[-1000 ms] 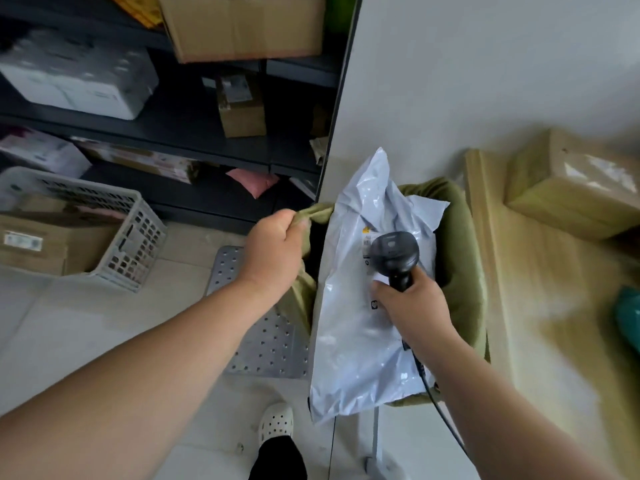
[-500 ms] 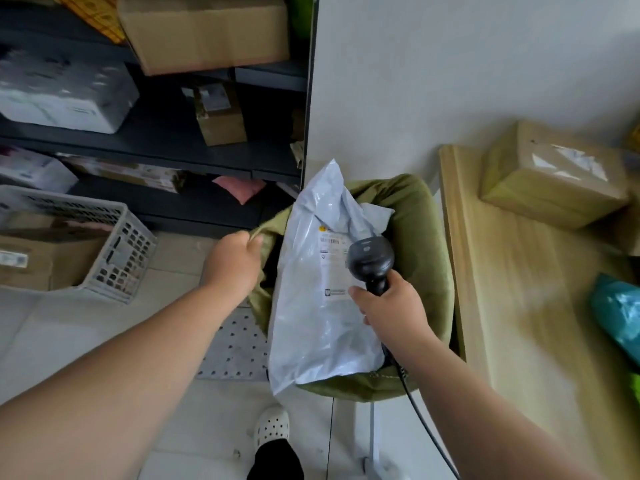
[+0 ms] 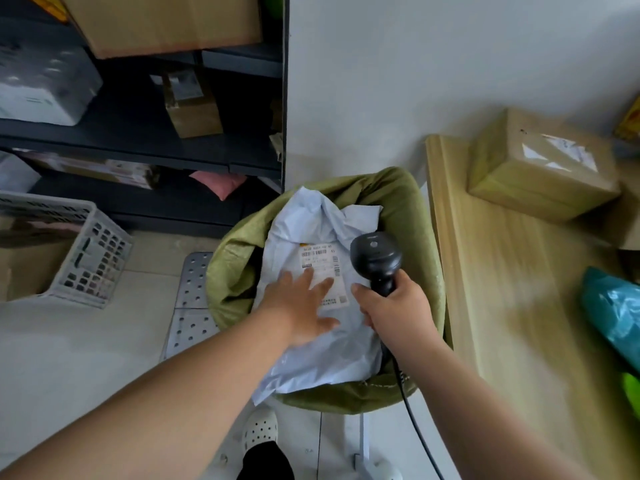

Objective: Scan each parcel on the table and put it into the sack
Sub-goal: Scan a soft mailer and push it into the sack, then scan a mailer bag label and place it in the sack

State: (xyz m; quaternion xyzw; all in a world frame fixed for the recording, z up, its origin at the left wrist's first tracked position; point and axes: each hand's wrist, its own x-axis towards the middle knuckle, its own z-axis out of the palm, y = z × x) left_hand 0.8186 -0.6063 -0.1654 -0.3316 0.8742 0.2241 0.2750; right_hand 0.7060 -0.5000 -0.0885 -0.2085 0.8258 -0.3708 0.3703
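White parcel (image 3: 341,355): a soft poly mailer lying slantwise across the mouth of the sack (image 3: 408,216). It is label (image 3: 320,268) up, with its near corner hanging over the near rim. We judge it lodged in the opening and not yet down inside.

Left hand (image 3: 304,306): fingers spread and straight, palm flat on the parcel, fingertips partly covering the label. Nothing is gripped. We read this as a push to seat the mailer down into the sack, since a slack bag that wide would catch on the rim.

Right hand (image 3: 394,306): curled tight round the handle of the scanner (image 3: 375,258), head up and just over the parcel's right edge. The cable (image 3: 412,417) trails down past the sack. Keeping the scanner in hand probably saves picking it up again for the next parcel.

The sack's green rim is rolled over and stands open just beside the counter (image 3: 502,323), a short reach from the pile.

Left to do, on the counter: a taped brown box (image 3: 540,164) at the far end and a teal bag (image 3: 613,313) at the right edge. More may lie out of view.

Beyond: dark shelving (image 3: 138,157) with cartons, and a white crate (image 3: 86,258) on the floor to the left.
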